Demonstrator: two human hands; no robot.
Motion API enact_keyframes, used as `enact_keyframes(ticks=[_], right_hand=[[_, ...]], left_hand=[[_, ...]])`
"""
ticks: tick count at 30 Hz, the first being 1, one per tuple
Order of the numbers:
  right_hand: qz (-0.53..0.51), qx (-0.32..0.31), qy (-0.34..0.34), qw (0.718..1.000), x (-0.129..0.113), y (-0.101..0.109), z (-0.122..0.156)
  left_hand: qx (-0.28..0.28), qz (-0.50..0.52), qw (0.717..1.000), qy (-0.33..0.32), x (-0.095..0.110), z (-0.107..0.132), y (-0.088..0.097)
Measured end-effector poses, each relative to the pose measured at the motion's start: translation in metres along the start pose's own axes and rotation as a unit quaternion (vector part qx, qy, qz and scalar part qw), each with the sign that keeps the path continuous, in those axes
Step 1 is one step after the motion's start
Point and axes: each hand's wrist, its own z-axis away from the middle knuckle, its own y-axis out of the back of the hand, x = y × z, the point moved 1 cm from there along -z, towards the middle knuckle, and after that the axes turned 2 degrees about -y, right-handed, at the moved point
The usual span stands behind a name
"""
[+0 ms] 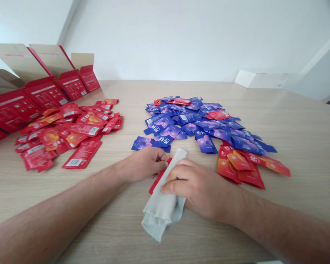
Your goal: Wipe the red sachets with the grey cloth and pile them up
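- Right hand [194, 185], lower centre: fingers closed on folded white cloth [161, 200].
- Left hand [143, 163], centre: fingers curled at red sachet [155, 184], partly under cloth; can't tell if pinched.
- Red pile [82, 129], left; blue pile [189, 117], upper centre.
- Open red boxes [45, 91], upper left.

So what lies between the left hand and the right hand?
In the head view, a red packet shows beside the left hand, partly covered by a folded white sheet in the right hand's grip.
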Motion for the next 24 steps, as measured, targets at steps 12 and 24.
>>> enact_keyframes(ticks=[12, 24], right_hand=[[0.005, -0.001, -0.013, 1.0, 0.002, 0.002, 0.0], [0.01, 0.011, -0.024, 1.0, 0.004, 0.0, -0.001]], left_hand=[[0.001, 0.009, 1.0, 0.0, -0.001, 0.0, 0.0], [-0.001, 0.015, 1.0, -0.002, -0.001, 0.0, 0.0]])
